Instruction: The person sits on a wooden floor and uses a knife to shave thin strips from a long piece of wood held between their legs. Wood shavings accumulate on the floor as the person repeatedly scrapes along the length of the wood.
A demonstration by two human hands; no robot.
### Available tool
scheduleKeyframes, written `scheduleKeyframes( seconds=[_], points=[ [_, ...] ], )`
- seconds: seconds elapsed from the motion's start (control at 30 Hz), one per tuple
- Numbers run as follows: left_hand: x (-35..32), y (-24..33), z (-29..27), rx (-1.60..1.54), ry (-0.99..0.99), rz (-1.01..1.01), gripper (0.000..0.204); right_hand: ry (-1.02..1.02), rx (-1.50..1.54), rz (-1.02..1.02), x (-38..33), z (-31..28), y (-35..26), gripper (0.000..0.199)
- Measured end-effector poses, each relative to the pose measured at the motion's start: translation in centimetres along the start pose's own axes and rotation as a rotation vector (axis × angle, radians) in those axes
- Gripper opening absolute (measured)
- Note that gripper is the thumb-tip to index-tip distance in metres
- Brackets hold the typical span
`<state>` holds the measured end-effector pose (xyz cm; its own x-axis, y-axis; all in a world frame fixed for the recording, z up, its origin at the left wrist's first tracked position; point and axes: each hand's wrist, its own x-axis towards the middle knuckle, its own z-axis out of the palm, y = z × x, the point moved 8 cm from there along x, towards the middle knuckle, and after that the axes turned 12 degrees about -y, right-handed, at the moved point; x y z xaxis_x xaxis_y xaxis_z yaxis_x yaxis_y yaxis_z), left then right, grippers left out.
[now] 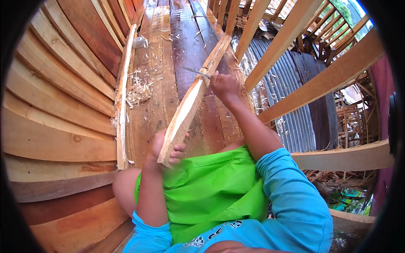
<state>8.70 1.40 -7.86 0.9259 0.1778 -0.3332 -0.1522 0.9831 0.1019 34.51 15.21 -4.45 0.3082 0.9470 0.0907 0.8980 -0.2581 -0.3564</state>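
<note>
A long piece of wood (pixel 184 106) slants away from my lap, its far end resting near the slatted railing. Pale, freshly cut wood shows along its upper face, and the edges are rough. Near its lower end my left hand (pixel 158 142) wraps round it, with fingers showing on the right side. My right hand (pixel 225 87) is closed at the right edge of the wood, gripping a knife whose thin blade (pixel 194 70) lies across the piece, pointing left. The knife's handle is hidden in my fist.
Curled shavings (pixel 139 90) lie heaped on the plank floor (pixel 158 55). A long narrow strip of wood (pixel 122 101) runs along the left wall of boards (pixel 63 126). To the right stand wooden railing slats (pixel 325 90), with corrugated metal sheets (pixel 287 80) beyond them.
</note>
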Motion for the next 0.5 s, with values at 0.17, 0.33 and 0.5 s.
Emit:
scheduleKeyframes(
  seconds=[0.17,0.33,0.5],
  points=[
    [-0.4,0.2,0.0,0.002,-0.035,0.019,0.048,-0.040,-0.020,-0.142,-2.2,-1.9,-3.8,0.051],
    [0.2,-0.1,0.4,-0.036,-0.064,0.013,0.049,-0.003,0.003,-0.175,-0.5,0.1,-2.1,0.050],
    [-0.4,0.2,-0.2,-0.053,-0.049,0.011,0.052,-0.138,-0.022,-0.219,-1.2,1.3,-3.3,0.053]
  ],
)
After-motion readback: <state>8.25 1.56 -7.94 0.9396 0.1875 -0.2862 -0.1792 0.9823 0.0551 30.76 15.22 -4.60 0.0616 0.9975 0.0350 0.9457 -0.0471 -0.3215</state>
